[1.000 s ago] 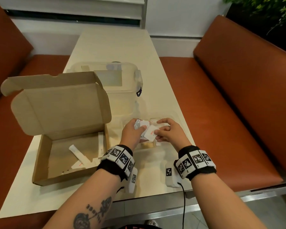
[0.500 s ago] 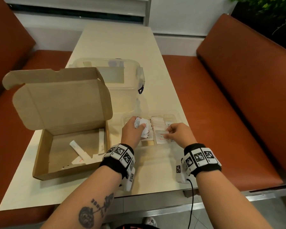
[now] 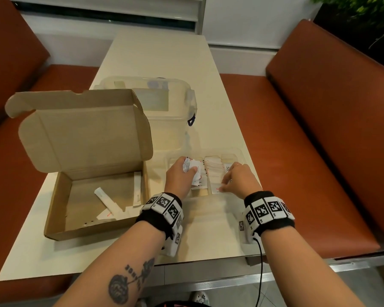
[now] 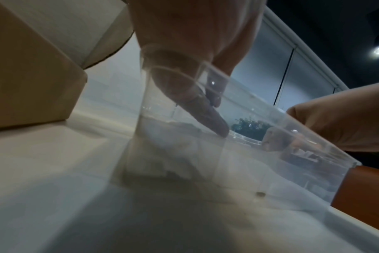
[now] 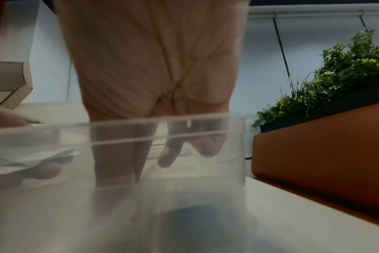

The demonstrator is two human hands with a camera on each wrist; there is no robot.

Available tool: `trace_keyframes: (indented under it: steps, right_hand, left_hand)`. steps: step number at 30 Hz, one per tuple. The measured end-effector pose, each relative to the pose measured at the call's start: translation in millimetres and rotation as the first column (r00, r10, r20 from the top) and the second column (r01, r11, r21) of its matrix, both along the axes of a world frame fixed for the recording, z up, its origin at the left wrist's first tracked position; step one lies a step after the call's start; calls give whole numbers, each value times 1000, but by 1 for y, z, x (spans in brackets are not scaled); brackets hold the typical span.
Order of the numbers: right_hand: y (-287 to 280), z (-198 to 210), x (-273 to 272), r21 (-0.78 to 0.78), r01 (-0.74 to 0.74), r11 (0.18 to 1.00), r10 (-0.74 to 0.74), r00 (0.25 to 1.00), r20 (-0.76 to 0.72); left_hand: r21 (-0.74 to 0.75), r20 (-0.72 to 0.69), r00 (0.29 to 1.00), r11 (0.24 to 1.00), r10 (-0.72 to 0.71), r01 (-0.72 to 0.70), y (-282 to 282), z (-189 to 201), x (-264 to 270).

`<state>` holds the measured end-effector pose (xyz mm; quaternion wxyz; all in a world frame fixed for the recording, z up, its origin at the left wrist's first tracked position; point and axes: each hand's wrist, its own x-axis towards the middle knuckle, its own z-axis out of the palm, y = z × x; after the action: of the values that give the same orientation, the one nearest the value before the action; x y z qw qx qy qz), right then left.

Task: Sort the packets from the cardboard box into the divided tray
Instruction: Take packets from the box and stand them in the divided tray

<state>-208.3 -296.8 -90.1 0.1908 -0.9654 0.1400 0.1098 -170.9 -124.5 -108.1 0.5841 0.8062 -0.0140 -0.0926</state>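
Observation:
The open cardboard box (image 3: 60, 209) stands on the left of the table with a few white packets (image 3: 106, 200) on its floor. To its right lies the clear divided tray (image 3: 235, 151), with white packets stacked in its compartments. My left hand (image 3: 190, 171) hovers over the tray's left part and grips a bunch of white packets (image 3: 195, 173). My right hand (image 3: 223, 187) reaches into the middle compartment, thumb and forefinger pinching the near end of a white packet (image 3: 215, 185) that lies on the stack. In the right wrist view its fingers (image 5: 169, 154) hang behind the tray wall (image 5: 162, 123).
A clear lidded plastic container (image 3: 164, 103) stands behind the box and tray. The box's raised lid (image 3: 84, 134) leans over the box. Orange benches (image 3: 319, 151) run along both sides of the table. A green plant (image 5: 346, 68) sits behind the right bench.
My right hand took a packet from the bunch in my left hand, carried it right and laid it in the middle compartment. The left hand has hardly moved.

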Motion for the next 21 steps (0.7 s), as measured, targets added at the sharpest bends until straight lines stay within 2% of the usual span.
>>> trace_keyframes:
  steps: [7, 15, 21]
  right_hand:
    - [4, -1, 0, 32, -62, 998, 61, 998, 15]
    - [1, -8, 1, 101, -46, 994, 46, 999, -1]
    - [-1, -14, 1, 102, -34, 994, 32, 999, 26]
  left_hand:
    - [32, -26, 1000, 999, -17, 18, -1, 0, 0]
    - [53, -43, 998, 998, -42, 44, -2, 0, 2]
    - [-7, -95, 993, 997, -74, 73, -2, 2, 2]
